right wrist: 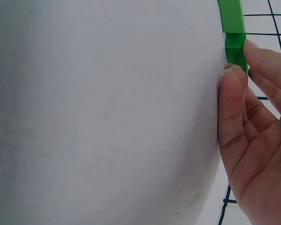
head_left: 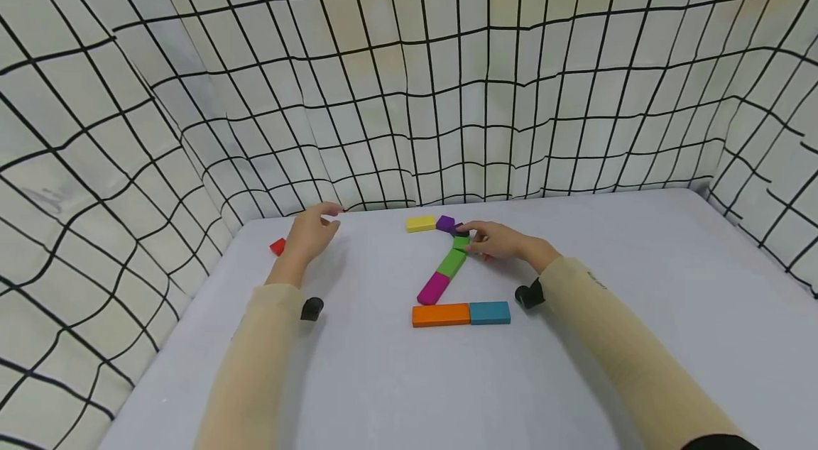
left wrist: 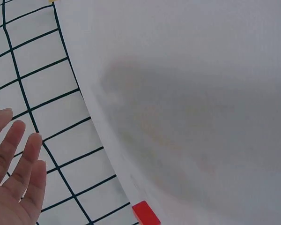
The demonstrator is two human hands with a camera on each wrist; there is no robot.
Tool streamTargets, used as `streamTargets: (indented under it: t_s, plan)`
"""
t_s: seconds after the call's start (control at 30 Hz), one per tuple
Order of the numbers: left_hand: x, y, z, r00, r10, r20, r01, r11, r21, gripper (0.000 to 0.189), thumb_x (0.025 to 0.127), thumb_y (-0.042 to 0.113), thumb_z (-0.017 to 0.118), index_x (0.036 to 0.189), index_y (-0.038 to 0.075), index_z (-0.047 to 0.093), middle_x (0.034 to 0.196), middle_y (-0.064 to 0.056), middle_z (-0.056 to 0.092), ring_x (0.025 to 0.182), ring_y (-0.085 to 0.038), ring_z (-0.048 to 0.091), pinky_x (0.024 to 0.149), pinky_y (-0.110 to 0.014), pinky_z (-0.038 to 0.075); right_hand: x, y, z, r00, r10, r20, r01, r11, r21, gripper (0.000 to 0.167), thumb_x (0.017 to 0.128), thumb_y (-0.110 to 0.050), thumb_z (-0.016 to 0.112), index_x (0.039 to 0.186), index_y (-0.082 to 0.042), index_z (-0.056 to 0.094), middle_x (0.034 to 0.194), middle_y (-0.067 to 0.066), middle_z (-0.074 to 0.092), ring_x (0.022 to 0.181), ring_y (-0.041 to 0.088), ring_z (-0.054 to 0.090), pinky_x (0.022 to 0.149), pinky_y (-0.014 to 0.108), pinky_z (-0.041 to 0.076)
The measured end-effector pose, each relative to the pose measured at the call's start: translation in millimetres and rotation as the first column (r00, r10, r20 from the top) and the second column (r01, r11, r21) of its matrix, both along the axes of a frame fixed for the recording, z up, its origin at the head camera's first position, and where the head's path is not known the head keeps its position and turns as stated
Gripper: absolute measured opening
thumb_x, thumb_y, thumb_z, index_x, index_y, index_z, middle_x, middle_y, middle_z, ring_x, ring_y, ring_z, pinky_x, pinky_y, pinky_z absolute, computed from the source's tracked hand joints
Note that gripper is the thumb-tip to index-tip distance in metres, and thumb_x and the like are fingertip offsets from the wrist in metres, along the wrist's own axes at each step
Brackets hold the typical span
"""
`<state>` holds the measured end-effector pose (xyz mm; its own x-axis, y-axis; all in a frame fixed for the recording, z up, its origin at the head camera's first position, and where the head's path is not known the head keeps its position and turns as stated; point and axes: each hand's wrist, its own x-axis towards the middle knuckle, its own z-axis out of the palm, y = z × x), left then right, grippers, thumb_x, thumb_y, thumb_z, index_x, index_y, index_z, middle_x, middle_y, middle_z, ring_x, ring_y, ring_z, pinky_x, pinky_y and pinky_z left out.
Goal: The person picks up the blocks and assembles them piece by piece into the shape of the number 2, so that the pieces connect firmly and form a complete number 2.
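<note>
My left hand [head_left: 309, 233] hovers over the far left of the table, fingers spread a little and holding nothing. A red block [head_left: 277, 246] lies just left of that hand; the left wrist view catches the same red block [left wrist: 146, 213] at its lower edge. At the row of blocks, my right hand [head_left: 501, 240] pinches a small green block [right wrist: 236, 55] between thumb and fingers. Its index fingertip is beside a dark purple block [head_left: 457, 230], partly covered. Below run a longer green block [head_left: 451, 264] and a magenta block [head_left: 434, 288], end to end on a slant.
A yellow block [head_left: 421, 223] and a purple block [head_left: 445, 223] lie at the far end of the row. Nearer, an orange block [head_left: 441, 315] touches a blue block [head_left: 490, 313]. Black netting [head_left: 434, 95] over white walls encloses the white table [head_left: 383, 386].
</note>
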<state>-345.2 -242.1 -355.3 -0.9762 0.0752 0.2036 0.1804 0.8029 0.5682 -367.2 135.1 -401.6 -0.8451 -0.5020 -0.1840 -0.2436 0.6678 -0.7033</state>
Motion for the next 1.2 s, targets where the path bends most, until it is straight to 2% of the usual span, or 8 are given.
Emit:
streamTargets:
  t_s: [0.17, 0.3, 0.5, 0.63, 0.77, 0.87, 1.07, 1.2]
  plan:
    - [1.9, -13.5, 2.1, 1.0, 0.011, -0.026, -0.01, 1.0, 0.018, 0.036, 0.102, 0.007, 0.053, 0.138, 0.001, 0.059, 0.134, -0.021, 0.06, 0.119, -0.04, 0.057, 0.094, -0.052, 0.05, -0.8, 2, 0.7, 1.0, -0.008, -0.006, 0.008, 1.0, 0.011, 0.052, 0.105, -0.022, 0.061, 0.154, -0.012, 0.046, 0.111, 0.014, 0.06, 0.076, 0.018, 0.057, 0.074, 0.028, 0.049]
    - [3.4, -27.1, 0.5, 0.998, 0.045, -0.035, -0.045, 0.999, 0.014, 0.035, 0.103, 0.007, 0.053, 0.137, 0.001, 0.059, 0.134, -0.022, 0.061, 0.12, -0.041, 0.057, 0.096, -0.054, 0.049, -0.9, 4, 0.6, 1.0, -0.013, -0.007, 0.013, 1.0, 0.009, 0.053, 0.105, -0.022, 0.061, 0.154, -0.012, 0.045, 0.11, 0.014, 0.06, 0.075, 0.019, 0.057, 0.075, 0.028, 0.049]
    - [8.3, -46.7, -1.3, 0.991, 0.129, -0.016, -0.129, 0.991, 0.033, 0.038, 0.103, 0.007, 0.05, 0.139, -0.002, 0.056, 0.135, -0.024, 0.059, 0.118, -0.042, 0.057, 0.093, -0.052, 0.048, -2.3, 6, -0.8, 1.0, -0.02, -0.01, 0.02, 1.0, 0.018, 0.053, 0.105, -0.022, 0.061, 0.154, -0.012, 0.045, 0.109, 0.013, 0.059, 0.076, 0.019, 0.057, 0.075, 0.029, 0.048]
    - [7.6, -59.4, -5.3, 0.983, 0.184, -0.002, -0.184, 0.982, 0.044, 0.041, 0.101, 0.008, 0.048, 0.14, -0.001, 0.055, 0.136, -0.024, 0.058, 0.117, -0.042, 0.057, 0.092, -0.051, 0.047, -2.6, 7, -0.4, 1.0, -0.03, -0.01, 0.03, 0.999, 0.021, 0.053, 0.105, -0.022, 0.061, 0.154, -0.013, 0.046, 0.109, 0.013, 0.059, 0.077, 0.019, 0.057, 0.075, 0.029, 0.047]
    - [6.7, -70.4, -10.9, 0.974, 0.219, 0.053, -0.221, 0.974, 0.045, 0.042, 0.101, 0.008, 0.048, 0.142, -0.003, 0.054, 0.139, -0.027, 0.055, 0.122, -0.044, 0.053, 0.097, -0.055, 0.045, -3.1, 8, -0.2, 1.0, -0.028, -0.012, 0.029, 0.999, 0.014, 0.052, 0.105, -0.022, 0.061, 0.154, -0.012, 0.046, 0.108, 0.013, 0.059, 0.077, 0.019, 0.056, 0.075, 0.029, 0.047]
    - [7.3, -77.2, -15.1, 0.965, 0.23, 0.123, -0.237, 0.97, 0.048, 0.044, 0.101, 0.007, 0.048, 0.144, -0.005, 0.05, 0.142, -0.03, 0.049, 0.127, -0.048, 0.048, 0.105, -0.059, 0.04, -2.7, 8, -0.1, 1.0, -0.022, -0.013, 0.022, 1.0, 0.006, 0.052, 0.105, -0.022, 0.061, 0.154, -0.012, 0.046, 0.109, 0.013, 0.059, 0.076, 0.019, 0.056, 0.075, 0.029, 0.048]
    - [15.7, -87.5, -23.6, 0.924, 0.263, 0.277, -0.292, 0.954, 0.069, 0.05, 0.102, 0.005, 0.045, 0.15, -0.007, 0.041, 0.151, -0.036, 0.035, 0.135, -0.052, 0.037, 0.111, -0.062, 0.034, -3.5, 4, -5.3, 1.0, 0.001, 0.003, -0.001, 1.0, -0.007, 0.051, 0.105, -0.021, 0.061, 0.153, -0.014, 0.047, 0.111, 0.012, 0.06, 0.076, 0.018, 0.056, 0.074, 0.028, 0.048]
    - [12.2, -92.5, -25.8, 0.907, 0.26, 0.331, -0.3, 0.951, 0.074, 0.055, 0.101, 0.007, 0.045, 0.154, -0.006, 0.034, 0.155, -0.038, 0.026, 0.14, -0.054, 0.03, 0.114, -0.063, 0.029, -4.5, 3, -4.0, 1.0, 0.007, -0.002, -0.007, 1.0, 0.002, 0.052, 0.105, -0.022, 0.061, 0.154, -0.014, 0.046, 0.111, 0.012, 0.06, 0.076, 0.019, 0.058, 0.075, 0.029, 0.049]
